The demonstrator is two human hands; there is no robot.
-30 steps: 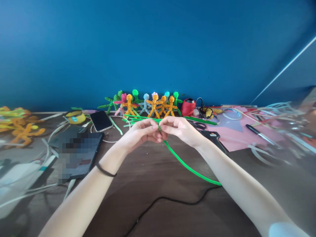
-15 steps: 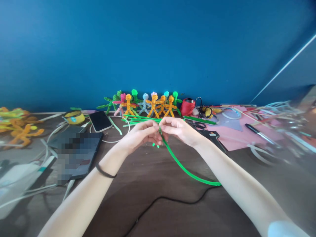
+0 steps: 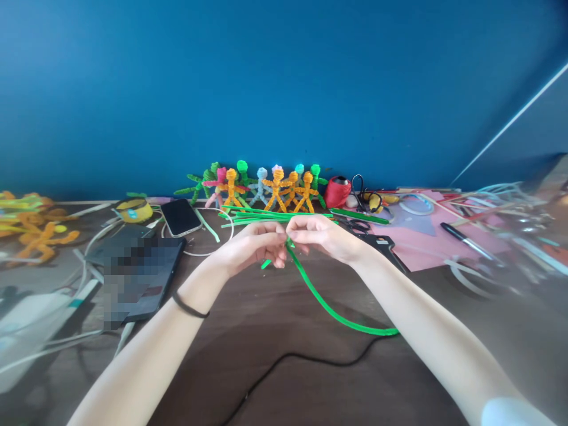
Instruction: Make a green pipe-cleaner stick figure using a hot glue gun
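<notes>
Both hands meet over the middle of the table, fingertips pinched together around a green pipe cleaner [image 3: 326, 306]. From my right hand [image 3: 317, 235] its long free length curves down and rightward to below the right forearm. My left hand [image 3: 255, 245] grips the same piece, and a short green end pokes out under its fingers. The worked part between the fingertips is mostly hidden. Just behind the hands lies a bundle of green pipe cleaners [image 3: 248, 216]. Beyond it, several pipe-cleaner figures [image 3: 277, 188] in orange, green, pink and blue stand against the blue wall.
A phone [image 3: 180, 217], a dark tablet [image 3: 166, 284] and white cables lie at left, near orange figures [image 3: 44, 239]. At right are a red spool [image 3: 338, 193], a black glue gun [image 3: 381, 248], pink paper [image 3: 426, 251] and a marker [image 3: 465, 241]. A black cord [image 3: 302, 356] crosses the front.
Both hands have dipped slightly toward me with the pipe cleaner. The short green end under my left hand now points left, and the fingers have shifted their pinch.
</notes>
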